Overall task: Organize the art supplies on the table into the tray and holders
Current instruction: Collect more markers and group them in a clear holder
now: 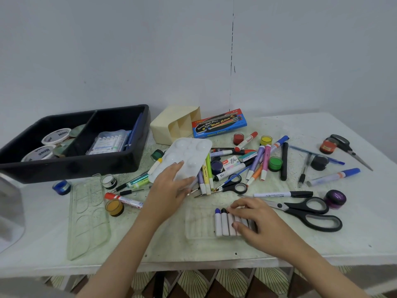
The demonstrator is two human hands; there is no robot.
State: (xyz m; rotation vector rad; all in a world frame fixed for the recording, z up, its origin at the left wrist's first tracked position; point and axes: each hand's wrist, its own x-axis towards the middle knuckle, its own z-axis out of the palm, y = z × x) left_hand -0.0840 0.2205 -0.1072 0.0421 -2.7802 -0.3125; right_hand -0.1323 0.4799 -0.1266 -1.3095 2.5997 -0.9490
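My left hand [171, 186] grips the near edge of a white paint palette [184, 155], which lies tilted over a heap of markers. My right hand [255, 220] rests with curled fingers on a row of white paint tubes [223, 222] lying in a clear plastic insert [197, 220]. The black two-compartment tray [129, 160] stands at the back left with tape rolls [55, 136] and a marker pack [109, 141] inside. A cream holder [167, 123] lies on its side beside the tray.
Markers, paint pots, brushes and small scissors [235, 187] lie scattered across the middle. Large black scissors [305, 209] lie right of my right hand. A watercolour box [219, 123] sits at the back. A clear palette [88, 216] lies at the left.
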